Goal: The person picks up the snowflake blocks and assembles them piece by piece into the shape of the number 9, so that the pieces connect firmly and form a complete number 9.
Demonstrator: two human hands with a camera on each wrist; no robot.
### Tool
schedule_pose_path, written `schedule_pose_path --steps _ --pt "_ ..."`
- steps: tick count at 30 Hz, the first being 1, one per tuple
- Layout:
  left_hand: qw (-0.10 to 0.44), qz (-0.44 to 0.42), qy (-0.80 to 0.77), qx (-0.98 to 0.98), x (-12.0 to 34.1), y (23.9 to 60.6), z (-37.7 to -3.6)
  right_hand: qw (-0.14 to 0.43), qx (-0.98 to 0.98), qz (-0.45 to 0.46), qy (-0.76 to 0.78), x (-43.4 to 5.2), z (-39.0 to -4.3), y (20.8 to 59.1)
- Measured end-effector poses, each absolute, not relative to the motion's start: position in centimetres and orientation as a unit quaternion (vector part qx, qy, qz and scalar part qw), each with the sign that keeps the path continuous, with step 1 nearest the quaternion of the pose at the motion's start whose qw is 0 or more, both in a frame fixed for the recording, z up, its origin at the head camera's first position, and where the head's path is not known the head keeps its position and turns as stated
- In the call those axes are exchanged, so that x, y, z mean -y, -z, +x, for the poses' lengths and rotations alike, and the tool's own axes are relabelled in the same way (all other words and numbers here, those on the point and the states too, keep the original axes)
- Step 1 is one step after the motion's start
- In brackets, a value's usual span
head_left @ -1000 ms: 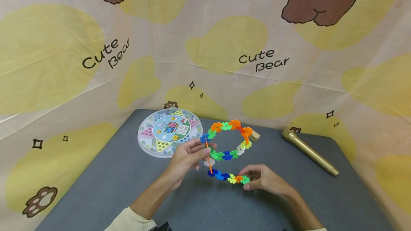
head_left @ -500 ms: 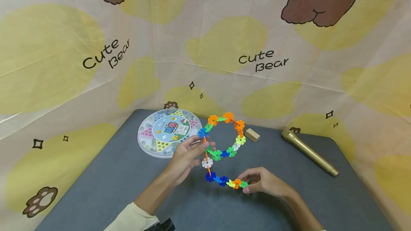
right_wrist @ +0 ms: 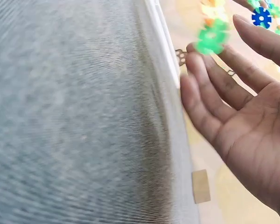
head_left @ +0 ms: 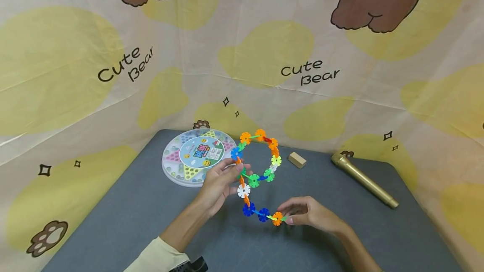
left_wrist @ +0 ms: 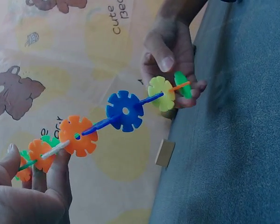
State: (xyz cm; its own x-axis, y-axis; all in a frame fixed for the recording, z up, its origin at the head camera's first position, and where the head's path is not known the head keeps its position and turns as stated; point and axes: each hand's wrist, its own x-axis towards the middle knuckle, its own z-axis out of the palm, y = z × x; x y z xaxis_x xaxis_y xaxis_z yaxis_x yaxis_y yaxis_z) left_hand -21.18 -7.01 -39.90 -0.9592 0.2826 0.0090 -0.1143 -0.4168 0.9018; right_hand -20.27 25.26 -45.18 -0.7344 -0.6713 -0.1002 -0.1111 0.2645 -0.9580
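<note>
A colourful chain of interlocking plastic snowflake discs [head_left: 248, 209] hangs in the air above the table, shaped as a closed ring on top with a curved tail below. My left hand [head_left: 219, 184] pinches it between thumb and fingers where ring and tail meet. At the tail's free end is my right hand [head_left: 311, 215]. In the right wrist view, the green end disc [right_wrist: 212, 37] lies by the fingertips of that hand, its thumb standing apart. The left wrist view agrees: the green disc [left_wrist: 182, 84] is against relaxed fingers, not pinched.
A round Chinese checkers set [head_left: 174, 171] lies at the table's back left, partly behind the left hand. Beyond the ring sits a small wooden block [head_left: 297, 160]. A gold microphone-shaped tube [head_left: 364, 179] lies at the right. A printed cloth [head_left: 257, 53] rises behind the table.
The ring has swung left and upward, and its discs have turned, exposing the wooden block fully. The tail's free end has dropped slightly. Both hands stay nearly in place.
</note>
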Motion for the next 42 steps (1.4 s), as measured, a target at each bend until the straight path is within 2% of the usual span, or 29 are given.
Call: schedule_pose_path --steps 3,10,18,31,42 --pt "0.121 0.078 -0.839 -0.525 7.0 39.9 -21.2 0.216 -0.771 -0.260 0.539 -25.3 -20.4 44.9" --pt "0.131 0.089 -0.840 -0.519 6.9 39.7 -21.2 0.085 -0.802 -0.238 0.541 -24.5 -20.3 43.5" --pt "0.134 0.110 -0.823 -0.542 6.2 39.2 -21.0 -0.001 -0.795 -0.243 0.555 -21.5 -20.0 40.7" --pt "0.124 0.102 -0.809 -0.565 5.0 38.9 -20.8 -0.031 -0.789 -0.257 0.556 -17.8 -20.0 38.7" --pt "0.114 0.103 -0.804 -0.575 4.0 38.7 -20.7 -0.010 -0.785 -0.238 0.572 -16.9 -20.0 38.2"
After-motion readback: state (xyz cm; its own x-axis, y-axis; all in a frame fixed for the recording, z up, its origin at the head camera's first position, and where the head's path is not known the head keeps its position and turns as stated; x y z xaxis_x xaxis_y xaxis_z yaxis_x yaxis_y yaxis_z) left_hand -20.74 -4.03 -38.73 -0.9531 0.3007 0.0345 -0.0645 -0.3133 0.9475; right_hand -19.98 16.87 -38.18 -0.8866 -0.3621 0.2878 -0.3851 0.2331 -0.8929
